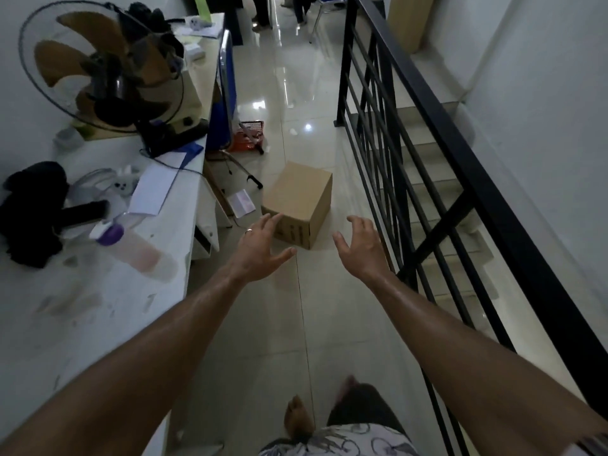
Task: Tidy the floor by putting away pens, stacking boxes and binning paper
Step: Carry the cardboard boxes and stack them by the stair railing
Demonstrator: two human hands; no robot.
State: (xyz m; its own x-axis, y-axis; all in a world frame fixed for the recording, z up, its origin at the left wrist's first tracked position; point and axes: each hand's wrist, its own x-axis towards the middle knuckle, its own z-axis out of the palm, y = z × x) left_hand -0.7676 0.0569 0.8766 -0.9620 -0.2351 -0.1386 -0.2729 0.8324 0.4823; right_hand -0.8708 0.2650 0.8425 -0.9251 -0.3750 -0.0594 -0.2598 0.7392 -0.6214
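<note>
A brown cardboard box point(301, 199) sits on the glossy tiled floor ahead of me. A sheet of paper point(241, 203) lies on the floor just left of it, by the desk's foot. Both my arms reach forward. My left hand point(258, 250) is open with fingers spread, its fingertips at the box's near left corner. My right hand point(362, 246) is open too, held apart from the box on its right side. Neither hand holds anything. An orange basket point(249, 136) stands on the floor farther back.
A white desk point(82, 307) runs along the left with a fan point(105, 70), papers, a bottle and black items on it. A black stair railing point(427, 179) borders the right, with steps going down behind it. A blue chair point(225, 93) stands beyond the desk. People's legs show at the far end.
</note>
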